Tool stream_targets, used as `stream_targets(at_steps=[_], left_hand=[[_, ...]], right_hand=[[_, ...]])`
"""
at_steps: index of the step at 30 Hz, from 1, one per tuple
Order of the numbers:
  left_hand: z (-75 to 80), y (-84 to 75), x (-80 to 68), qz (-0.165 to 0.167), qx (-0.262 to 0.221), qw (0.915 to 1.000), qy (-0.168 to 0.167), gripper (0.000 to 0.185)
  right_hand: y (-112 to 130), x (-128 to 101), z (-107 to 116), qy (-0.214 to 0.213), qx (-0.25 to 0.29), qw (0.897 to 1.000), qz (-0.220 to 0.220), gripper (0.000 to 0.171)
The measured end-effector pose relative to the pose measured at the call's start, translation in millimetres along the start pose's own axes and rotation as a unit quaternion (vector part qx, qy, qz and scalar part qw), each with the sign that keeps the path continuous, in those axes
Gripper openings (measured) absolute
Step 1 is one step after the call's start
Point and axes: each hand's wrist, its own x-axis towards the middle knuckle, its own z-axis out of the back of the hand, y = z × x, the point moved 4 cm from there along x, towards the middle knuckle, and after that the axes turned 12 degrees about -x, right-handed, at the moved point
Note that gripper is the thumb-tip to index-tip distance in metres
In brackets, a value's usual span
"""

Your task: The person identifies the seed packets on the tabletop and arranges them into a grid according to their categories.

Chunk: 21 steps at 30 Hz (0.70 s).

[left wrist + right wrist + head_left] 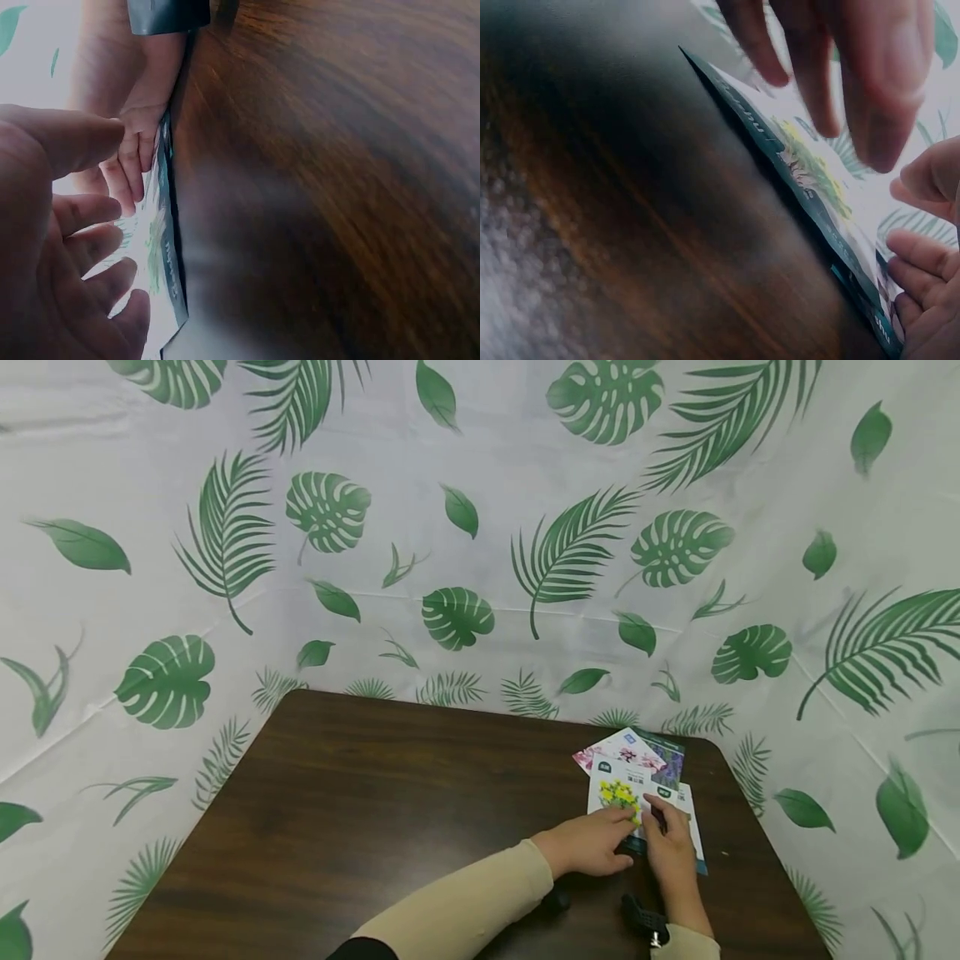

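Yellow-flowered packet [617, 789], lower right of frame
It is overlapped by the left hand [592, 844], flanked by the right hand [672, 852], all fingers loosely parted.

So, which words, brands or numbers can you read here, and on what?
"shu": blue-green edge of the right-hand packet
Lettering along the edge of the yellow-flower packet: too blurred
Labels on the yellow-flower packet and pink-flower packet: too small
Numbers: none readable
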Motion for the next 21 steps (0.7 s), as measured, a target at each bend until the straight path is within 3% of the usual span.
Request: stream_targets(at_steps=[7, 15, 21], left_hand=[[-5.0, 1.5, 5.4, 0.018, 0.015, 0.9995, 0.023, 0.059], [-3.5, -0.2, 3.1, 0.029, 0.09, 0.995, -0.033, 0.038], [-5.1, 1.4, -3.1, 0.052, 0.134, 0.9882, -0.053, 0.031]], right_hand=[[2.8, -0.5, 2.4, 0.002, -0.003, 1.0, 0.0, 0.043], [2.5, 1.0, 1.3, 0.003, 0.0, 1.0, 0.003, 0.044], [0.9, 2.0, -0.2, -0.003, 0.01, 1.0, 0.007, 0.043]])
